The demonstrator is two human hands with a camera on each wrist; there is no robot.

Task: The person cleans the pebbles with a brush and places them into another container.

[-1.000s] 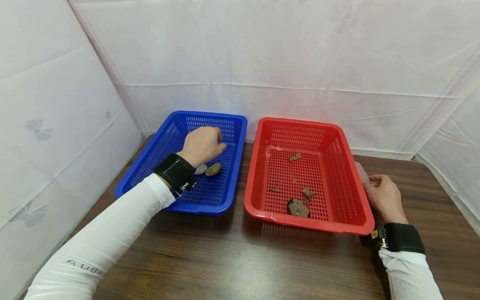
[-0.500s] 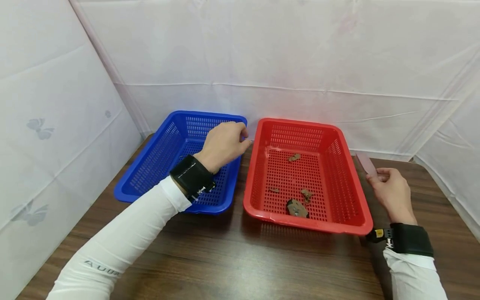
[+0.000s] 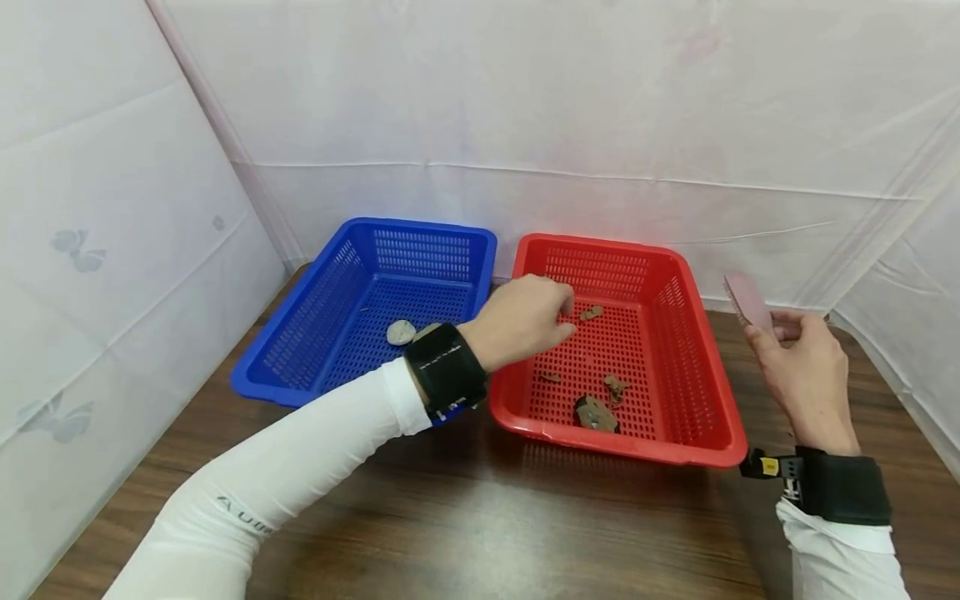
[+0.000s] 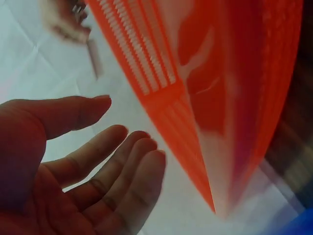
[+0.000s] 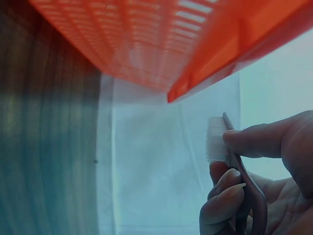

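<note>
A pink brush (image 3: 747,302) with pale bristles is in my right hand (image 3: 806,375), raised beside the red basket's right rim. The right wrist view shows thumb and curled fingers gripping its handle (image 5: 252,200). My left hand (image 3: 521,321) hovers above the left side of the red basket (image 3: 615,454), its fingers loosely bent. Nothing lies in that hand in the left wrist view. A dark stone caked in brown mud (image 3: 596,414) sits near the basket's front, with small brown clumps (image 3: 617,386) behind it.
To the left stands a blue basket (image 3: 255,387) holding a pale round stone (image 3: 401,332) and a tan stone (image 3: 425,331) partly hidden by the left wrist. Both baskets stand on a dark wooden table (image 3: 480,533). White sheeting (image 3: 570,100) encloses the back and sides.
My left hand has moved right, from over the blue basket to over the red one. My right hand has lifted the brush up from beside the red basket.
</note>
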